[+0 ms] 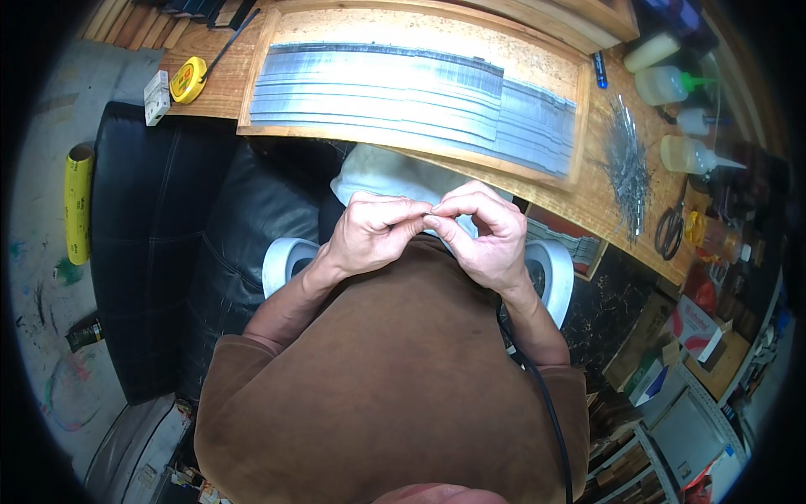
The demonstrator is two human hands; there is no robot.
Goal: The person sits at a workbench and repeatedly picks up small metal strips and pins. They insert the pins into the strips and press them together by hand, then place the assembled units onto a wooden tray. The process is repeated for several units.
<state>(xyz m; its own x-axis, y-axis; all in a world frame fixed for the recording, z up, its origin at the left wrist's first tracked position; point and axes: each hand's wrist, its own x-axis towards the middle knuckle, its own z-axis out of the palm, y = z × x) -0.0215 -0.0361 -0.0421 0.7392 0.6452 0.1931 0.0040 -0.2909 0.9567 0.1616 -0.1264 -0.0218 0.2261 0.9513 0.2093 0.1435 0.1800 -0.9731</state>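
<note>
Fingertips meeting, my left hand (pixel 375 228) and my right hand (pixel 485 233) are held together in front of my body, short of the table edge. Both are closed in a pinch, thumb against forefinger. Whatever lies between the fingertips is too small to make out. Beyond them, a shallow wooden tray (pixel 579 126) lies on the wooden table (pixel 617 202). Inside it are rows of thin grey metallic strips (pixel 378 92), stacked in overlapping layers. To the right of the tray lies a loose heap of thin silvery slivers (pixel 628 168).
A yellow tape measure (pixel 188 81) and a small white box (pixel 157 98) sit at the table's left end. Along the right stand squeeze bottles (pixel 662 86), with black scissors (pixel 669 233) and a blue marker (pixel 599 70). A black sofa (pixel 159 218) is left, a white chair armrest (pixel 554 281) right.
</note>
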